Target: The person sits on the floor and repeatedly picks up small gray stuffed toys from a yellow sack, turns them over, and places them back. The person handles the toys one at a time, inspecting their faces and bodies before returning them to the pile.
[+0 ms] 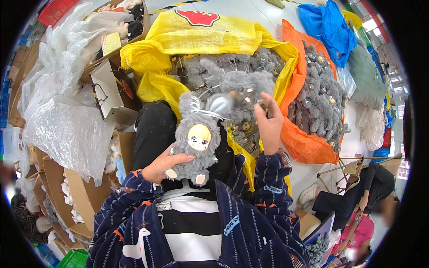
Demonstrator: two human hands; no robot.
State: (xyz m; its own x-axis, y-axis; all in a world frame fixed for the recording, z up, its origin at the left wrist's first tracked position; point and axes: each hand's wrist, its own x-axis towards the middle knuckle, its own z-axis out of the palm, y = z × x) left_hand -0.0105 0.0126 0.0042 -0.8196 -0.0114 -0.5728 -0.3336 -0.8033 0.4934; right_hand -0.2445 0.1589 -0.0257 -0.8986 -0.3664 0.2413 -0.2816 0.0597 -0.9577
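My left hand (165, 164) is closed around a grey fluffy plush doll (208, 145), held upright over my lap. The doll has a pale face, a yellow forehead and small cream feet. White string (206, 111) runs round its upper part near the ears. Just beside that, a pale bluish shape (220, 105) is too smeared to name. My right hand (270, 125) is raised at the right side of a yellow sack (205, 33), thumb and forefinger apart. Grey plush dolls (196, 71) fill the sack. One furry grey shape (243, 82) above them is blurred.
An orange sack (308, 145) full of grey plush dolls stands to the right. Clear plastic sheeting (67, 129), a paper bag (107, 91) and cardboard boxes (89, 196) crowd the left. A blue bag (326, 29) lies at far right. Another person (353, 201) sits at lower right.
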